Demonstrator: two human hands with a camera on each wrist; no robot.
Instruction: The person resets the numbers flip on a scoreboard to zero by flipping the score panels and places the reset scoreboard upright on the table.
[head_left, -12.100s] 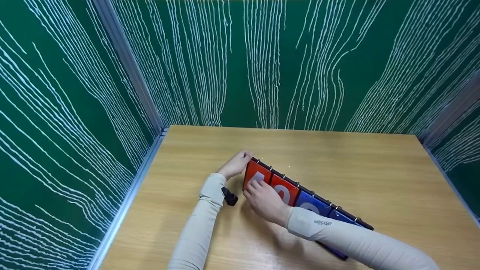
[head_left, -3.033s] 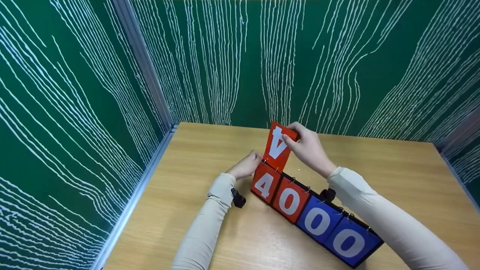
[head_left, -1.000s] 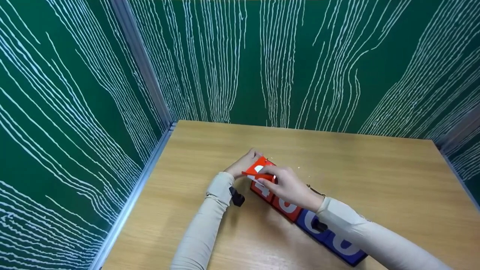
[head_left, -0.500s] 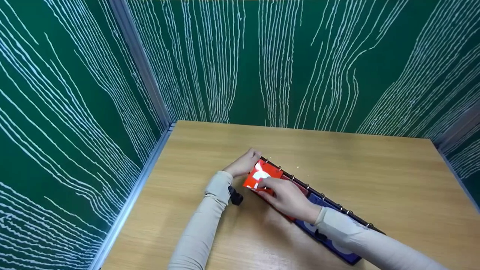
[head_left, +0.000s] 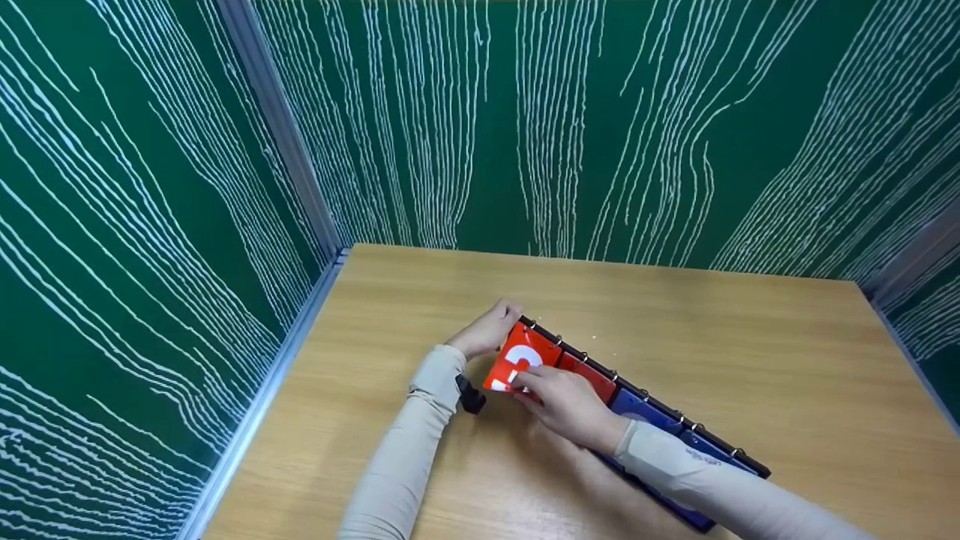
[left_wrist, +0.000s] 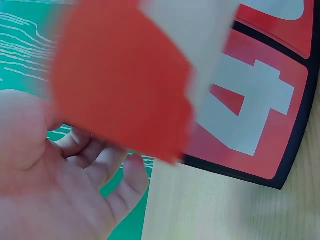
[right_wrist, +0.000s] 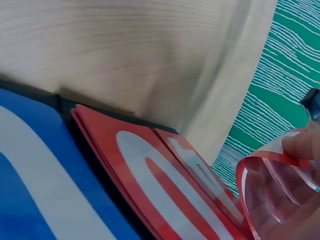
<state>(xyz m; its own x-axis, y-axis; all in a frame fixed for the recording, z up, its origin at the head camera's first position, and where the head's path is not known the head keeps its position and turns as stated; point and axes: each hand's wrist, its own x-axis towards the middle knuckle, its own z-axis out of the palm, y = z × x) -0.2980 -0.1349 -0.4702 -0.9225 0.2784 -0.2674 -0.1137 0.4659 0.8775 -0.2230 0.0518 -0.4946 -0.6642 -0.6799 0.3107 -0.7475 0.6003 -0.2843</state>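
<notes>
A flip scoreboard (head_left: pixel 646 409) with red and blue number cards on rings along a black bar stands slantwise on the table. My left hand (head_left: pixel 487 330) grips its far-left end; in the left wrist view that hand's curled fingers (left_wrist: pixel 107 160) show behind a blurred red card. My right hand (head_left: pixel 571 403) pinches the lower edge of the leftmost red card (head_left: pixel 517 352), which is lifted off the stack and partly shows a white numeral. Under it lies a red card with a white 4 (left_wrist: pixel 250 110). In the right wrist view the pinched card (right_wrist: pixel 244 187) bends near my thumb.
The wooden table (head_left: pixel 420 285) reaches back to a green wall (head_left: pixel 405 112) with wavy white lines. A grey metal frame post (head_left: pixel 281 120) rises at the left corner. My right forearm covers part of the blue cards.
My right hand has brought the red card from above the bar, where it stood upside down, over to the front and down. My left hand has kept its hold on the scoreboard's end.
</notes>
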